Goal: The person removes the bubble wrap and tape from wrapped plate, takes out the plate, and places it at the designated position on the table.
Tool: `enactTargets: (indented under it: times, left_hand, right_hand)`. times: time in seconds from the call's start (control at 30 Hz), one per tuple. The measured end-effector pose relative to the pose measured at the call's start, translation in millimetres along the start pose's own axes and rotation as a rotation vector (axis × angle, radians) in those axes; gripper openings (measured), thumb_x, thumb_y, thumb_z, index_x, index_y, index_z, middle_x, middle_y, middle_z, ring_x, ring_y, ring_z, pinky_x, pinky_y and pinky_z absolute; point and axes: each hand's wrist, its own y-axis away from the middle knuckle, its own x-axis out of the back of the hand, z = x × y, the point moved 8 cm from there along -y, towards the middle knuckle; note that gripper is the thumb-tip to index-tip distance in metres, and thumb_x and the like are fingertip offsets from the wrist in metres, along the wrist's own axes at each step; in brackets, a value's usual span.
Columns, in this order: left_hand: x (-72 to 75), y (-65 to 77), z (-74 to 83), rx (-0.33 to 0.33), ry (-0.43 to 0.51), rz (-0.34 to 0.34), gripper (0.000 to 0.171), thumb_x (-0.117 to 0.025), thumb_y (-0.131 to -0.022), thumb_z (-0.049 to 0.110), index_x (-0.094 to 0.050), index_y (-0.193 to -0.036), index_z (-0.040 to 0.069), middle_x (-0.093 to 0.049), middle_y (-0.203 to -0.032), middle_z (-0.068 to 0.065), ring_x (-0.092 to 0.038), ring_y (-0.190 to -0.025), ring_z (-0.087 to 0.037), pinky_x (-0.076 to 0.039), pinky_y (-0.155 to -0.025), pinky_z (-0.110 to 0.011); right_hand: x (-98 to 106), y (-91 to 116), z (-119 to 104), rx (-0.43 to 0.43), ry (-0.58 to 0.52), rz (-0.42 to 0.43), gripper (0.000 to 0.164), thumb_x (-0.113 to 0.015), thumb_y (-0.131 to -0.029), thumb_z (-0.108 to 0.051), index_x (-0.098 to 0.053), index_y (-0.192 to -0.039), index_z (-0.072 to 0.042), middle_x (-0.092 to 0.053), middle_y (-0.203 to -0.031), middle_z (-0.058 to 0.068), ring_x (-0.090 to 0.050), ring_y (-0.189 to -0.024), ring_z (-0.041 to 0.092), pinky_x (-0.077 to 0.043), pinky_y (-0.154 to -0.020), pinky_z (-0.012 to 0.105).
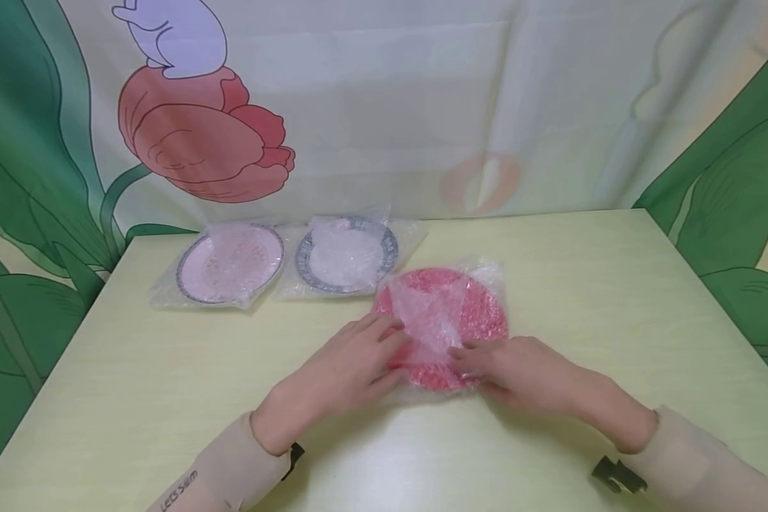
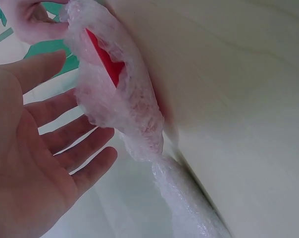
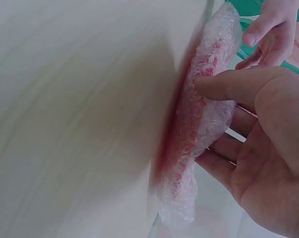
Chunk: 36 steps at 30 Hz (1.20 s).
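A red plate [image 1: 486, 316] in clear bubble wrap [image 1: 436, 323] lies on the table in front of both hands. My left hand [image 1: 358, 363] is at its left side, fingers spread and fairly straight over the wrap; the left wrist view shows its open palm. At the near right edge my right hand [image 1: 518, 370] pinches the bubble wrap between thumb and fingers. In the right wrist view the thumb [image 3: 224, 87] presses the package's side, with the other fingers partly hidden behind the wrap. A bare strip of the red plate [image 2: 106, 59] shows through a gap in the wrap.
Two more bubble-wrapped plates lie at the back: a pinkish one with a dark rim [image 1: 230, 263] on the left, and a white one with a blue patterned rim [image 1: 347, 256] close to the red one. A printed curtain [image 1: 384, 107] hangs behind the pale table [image 1: 614, 299].
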Motion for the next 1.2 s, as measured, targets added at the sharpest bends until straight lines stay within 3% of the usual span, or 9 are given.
enactTargets:
  times: [0.4,1.2]
  left_hand:
    - [-3.1,1.9,-2.9,0.035,0.013,-0.047,0.042,-0.069,-0.099,0.032,-0.065,-0.132,0.007,-0.060,-0.133,-0.012,-0.054,-0.126,-0.027,-0.046,-0.105,-0.044]
    - [-3.8,4.3,-10.0,0.077,0.024,-0.057,0.042,-0.067,-0.100,0.031,-0.064,-0.133,0.006,-0.058,-0.136,-0.015,-0.053,-0.128,-0.030,-0.046,-0.105,-0.047]
  right_hand:
    - [-0.8,2.6,-6.1,0.022,-0.003,-0.010,0.040,-0.071,-0.094,-0.004,-0.070,-0.133,-0.013,-0.062,-0.140,0.006,-0.061,-0.126,0.030,-0.053,-0.096,0.049]
    - [0.6,-2.6,-0.7,0.024,-0.084,0.035,0.039,-0.071,-0.097,-0.010,-0.065,-0.135,-0.011,-0.063,-0.139,0.003,-0.057,-0.130,0.023,-0.048,-0.104,0.044]
